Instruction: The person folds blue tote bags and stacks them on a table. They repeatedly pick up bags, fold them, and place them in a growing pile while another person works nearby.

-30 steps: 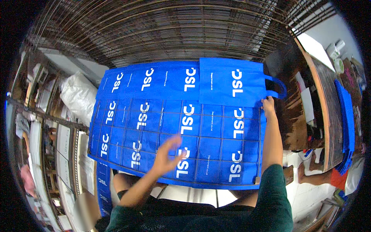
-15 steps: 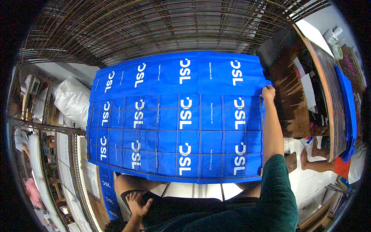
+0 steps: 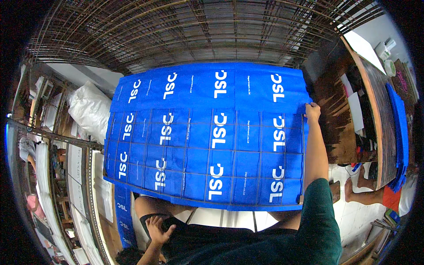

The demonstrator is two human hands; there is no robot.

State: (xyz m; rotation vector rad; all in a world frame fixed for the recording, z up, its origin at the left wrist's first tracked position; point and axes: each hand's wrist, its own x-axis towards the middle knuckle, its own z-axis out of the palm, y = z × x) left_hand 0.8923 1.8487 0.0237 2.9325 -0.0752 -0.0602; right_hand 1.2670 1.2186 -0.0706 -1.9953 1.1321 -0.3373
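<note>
Blue fabric panels [image 3: 198, 137] with white printing fill the middle of the frame, laid side by side in three rows. Nearest, along the lower edge, the person's dark green sleeve [image 3: 320, 207] and black shorts [image 3: 198, 234] show. At the lower left, the left hand [image 3: 159, 230] rests on the thigh, fingers slightly spread, thumb apart, holding nothing. A blue printed strip [image 3: 125, 216] hangs just beside that leg. White floor tiles [image 3: 338, 201] show at the lower right. Dark lines of a wire grid [image 3: 260, 152] cross the two lower rows of panels; the upper row covers the grid. At right of centre, the right hand [image 3: 313, 112] touches the edge of the panels by the near corner of the upper-right panel [image 3: 258, 90]; its fingers are curled, and whether they pinch the fabric cannot be told. Farther out at the right, another person's bare leg [image 3: 366, 196] lies near red cloth [image 3: 391, 198]. Above them, more blue fabric [image 3: 399, 141] hangs beside a wooden board [image 3: 377, 119]. A crumpled white plastic bag [image 3: 90, 108] sits at the left, just beyond the panels. Farthest, stacked wire racks [image 3: 212, 31] span the top.
</note>
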